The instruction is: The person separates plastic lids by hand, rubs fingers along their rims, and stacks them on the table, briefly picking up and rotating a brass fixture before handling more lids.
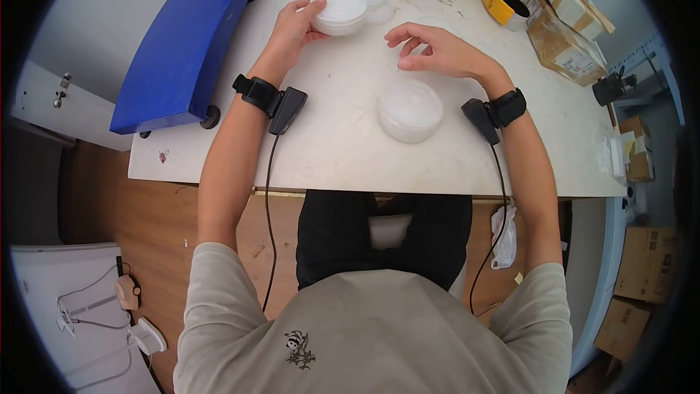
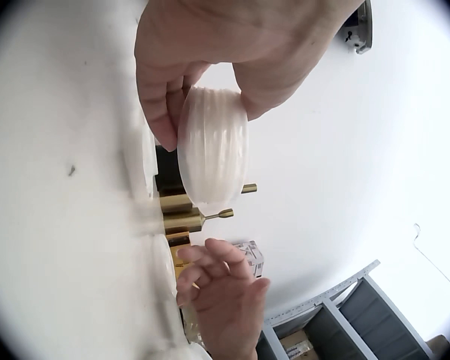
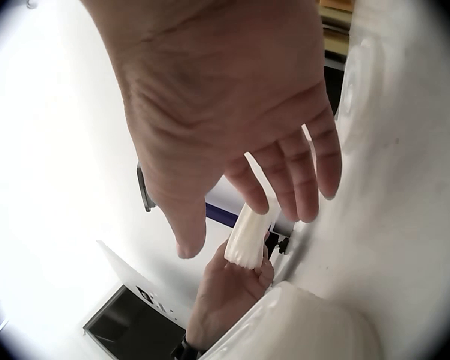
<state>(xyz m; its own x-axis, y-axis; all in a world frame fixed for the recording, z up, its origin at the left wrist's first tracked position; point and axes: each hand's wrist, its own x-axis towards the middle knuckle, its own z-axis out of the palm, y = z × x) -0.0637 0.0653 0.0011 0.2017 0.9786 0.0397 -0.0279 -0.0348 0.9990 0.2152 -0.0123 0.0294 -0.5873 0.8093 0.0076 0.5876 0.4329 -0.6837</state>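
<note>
Nearest to us, the table ends in a front edge at lower middle, and here's the round tub just right of centre, well back from that edge, with room to its left and right! Past it, the right hand hovers, fingers loosely bent, holding nothing. Up at upper middle, the left hand pinches the stack of white lids between thumb and fingers, seemingly off the table. Looks like a carrying step, and the next move would call for a level grip, perhaps the right hand steadying the free side. Mind the loose lids just behind; the blue scale hems in the upper left, boxes the upper right
</note>
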